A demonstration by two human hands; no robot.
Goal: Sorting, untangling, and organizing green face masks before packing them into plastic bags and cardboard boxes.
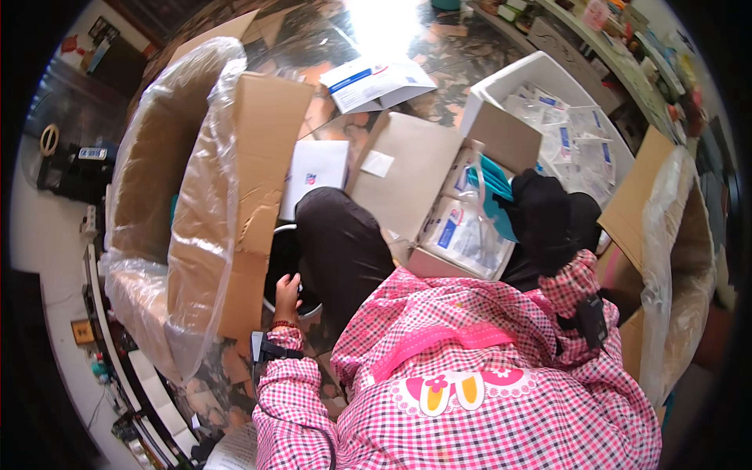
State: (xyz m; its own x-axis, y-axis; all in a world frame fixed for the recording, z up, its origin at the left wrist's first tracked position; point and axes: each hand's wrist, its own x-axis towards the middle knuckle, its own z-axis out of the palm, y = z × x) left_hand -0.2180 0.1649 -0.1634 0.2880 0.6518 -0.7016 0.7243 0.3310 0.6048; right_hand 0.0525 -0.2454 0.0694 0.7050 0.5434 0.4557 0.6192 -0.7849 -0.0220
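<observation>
My right hand (542, 207), in a black glove, is closed around the edge of several flat teal pieces (492, 178). They fan out over an open cardboard box (403, 166) between my knees, which holds clear packets (457, 227) with white and blue labels. A pale loop hangs by the teal pieces; its kind is unclear. Bare and with its fingers curled, my left hand (287, 296) is low beside my left knee, over a dark round bin (312, 312) with a pale rim. Whatever those fingers hold, if anything, is too small to make out.
A tall carton (258, 168) lined with clear plastic stands at my left, another lined carton (680, 258) at my right. Beyond the box sits a white tub (513, 77) of packets. Printed white cartons (377, 81) lie on the patterned floor (313, 48). Loaded shelves (580, 31) edge the far right.
</observation>
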